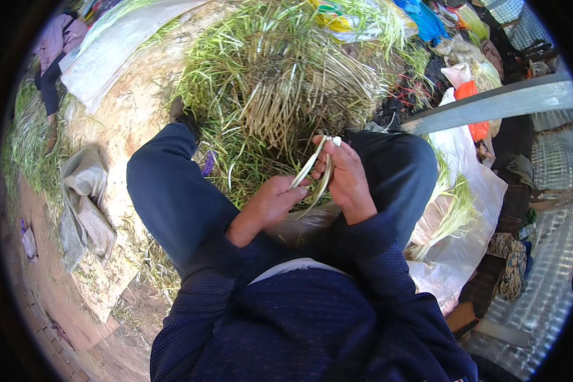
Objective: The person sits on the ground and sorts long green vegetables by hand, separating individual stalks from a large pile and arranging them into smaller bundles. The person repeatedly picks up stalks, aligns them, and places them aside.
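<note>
While left hand [277, 198] pinches pale-green stalk [308, 165] | right hand [348, 170] grips its far end, likely for steadiness | stalk heap [280, 102] ahead

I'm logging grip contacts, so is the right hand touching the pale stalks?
Touching. The head view shows the right hand's fingers curled against the pale stalks, with no gap showing between them.
</note>
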A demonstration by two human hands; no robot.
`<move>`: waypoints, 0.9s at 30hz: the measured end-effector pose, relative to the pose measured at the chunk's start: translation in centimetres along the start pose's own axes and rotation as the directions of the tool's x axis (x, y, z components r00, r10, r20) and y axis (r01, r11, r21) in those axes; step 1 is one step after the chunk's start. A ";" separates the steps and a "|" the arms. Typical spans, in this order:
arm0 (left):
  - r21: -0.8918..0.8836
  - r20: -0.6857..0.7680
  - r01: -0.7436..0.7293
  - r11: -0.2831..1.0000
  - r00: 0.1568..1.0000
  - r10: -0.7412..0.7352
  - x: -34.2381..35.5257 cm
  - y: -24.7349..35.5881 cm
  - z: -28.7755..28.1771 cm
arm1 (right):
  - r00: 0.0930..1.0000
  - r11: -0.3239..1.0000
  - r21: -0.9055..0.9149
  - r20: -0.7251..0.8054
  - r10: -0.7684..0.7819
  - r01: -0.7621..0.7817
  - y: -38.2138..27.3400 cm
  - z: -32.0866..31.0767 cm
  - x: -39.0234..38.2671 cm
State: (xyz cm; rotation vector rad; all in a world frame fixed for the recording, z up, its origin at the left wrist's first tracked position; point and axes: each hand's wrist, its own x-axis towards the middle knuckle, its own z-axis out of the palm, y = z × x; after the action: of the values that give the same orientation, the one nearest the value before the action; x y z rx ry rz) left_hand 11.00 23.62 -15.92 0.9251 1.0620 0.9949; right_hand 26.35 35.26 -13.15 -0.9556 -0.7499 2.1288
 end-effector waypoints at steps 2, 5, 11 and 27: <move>0.044 0.022 0.032 0.999 0.999 -0.033 0.0 0.2 0.0 | 0.999 0.999 -0.035 -0.033 -0.001 0.000 0.0 0.0 0.1; 0.045 0.014 0.068 0.997 0.998 -0.069 -0.1 0.3 0.5 | 0.998 0.998 -0.061 -0.065 0.014 -0.018 0.1 -0.2 0.1; -0.063 0.067 0.065 0.996 0.996 -0.060 -0.3 1.1 0.7 | 0.991 0.992 -0.120 -0.123 -0.050 0.035 0.1 -0.4 0.1; -0.302 -0.033 0.116 0.946 0.991 -0.132 0.0 0.5 0.3 | 0.983 0.964 -0.257 0.183 -0.023 0.070 1.0 1.8 -1.6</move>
State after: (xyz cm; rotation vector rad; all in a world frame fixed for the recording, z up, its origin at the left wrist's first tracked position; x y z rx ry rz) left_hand 11.24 23.74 -15.39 0.5791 0.9679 1.0456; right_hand 25.39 33.08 -12.22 -0.8774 -1.1565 2.1282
